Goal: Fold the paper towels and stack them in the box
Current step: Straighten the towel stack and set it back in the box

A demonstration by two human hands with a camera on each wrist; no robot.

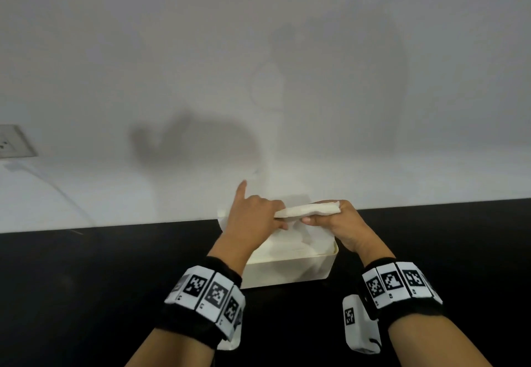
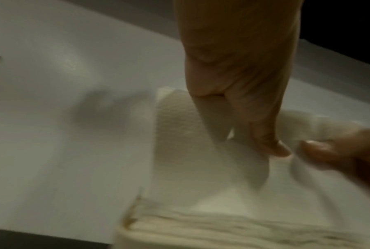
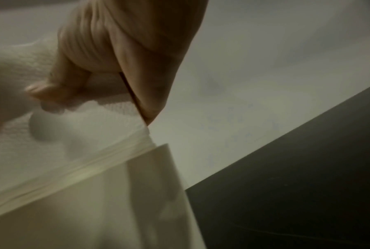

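Observation:
A cream box (image 1: 287, 273) stands on the black table against the white wall, with flat paper towels (image 1: 287, 247) lying in it. Just above the box a folded paper towel (image 1: 307, 210) is held level between both hands. My right hand (image 1: 321, 213) grips its right part, fingers over the top and thumb under it. My left hand (image 1: 280, 220) pinches its left end, with the index finger pointing up. The left wrist view shows my left fingers (image 2: 254, 126) over the stacked towels (image 2: 201, 176). In the right wrist view my curled right fingers (image 3: 83, 50) sit above the box wall (image 3: 94, 210).
The black table (image 1: 86, 280) spreads left and right of the box. A wall socket (image 1: 14, 141) with a white cable (image 1: 57, 188) sits at the far left. The white wall rises right behind the box.

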